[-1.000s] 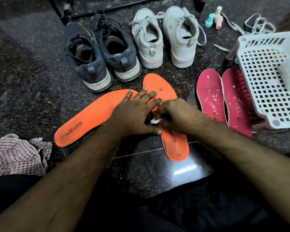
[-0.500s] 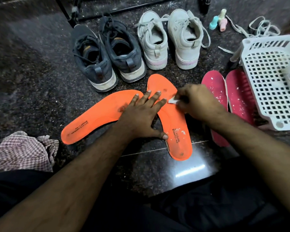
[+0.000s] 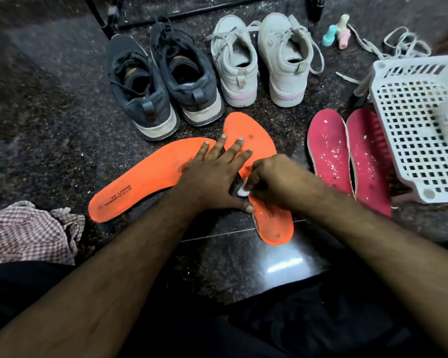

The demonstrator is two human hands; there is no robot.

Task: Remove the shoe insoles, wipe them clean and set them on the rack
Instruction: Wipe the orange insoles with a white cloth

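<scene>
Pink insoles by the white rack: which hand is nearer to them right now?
Right. The right hand works on the upright orange insole, just beside the pink insoles; the left hand lies flat farther away.

Two pairs of shoes stand in a row at the back of the floor [image 3: 49, 125], heels toward the person: the left pair [image 3: 163, 83] beside the right pair [image 3: 261, 60]. In front of them lie two insoles, the left insole [image 3: 145, 182] slanting and the right insole [image 3: 267, 210] running front to back, their front ends meeting. The left hand [image 3: 212, 177] lies flat across both where they meet; the right hand [image 3: 274, 179] is on the right insole, just beside it. Further right, two more insoles [image 3: 347, 156] lie side by side, partly under a rack [image 3: 419, 130]. Behind the rack lie loose laces [image 3: 398, 45] and small bottles [image 3: 338, 32]. A cloth [image 3: 29, 231] sits at the near left.
</scene>
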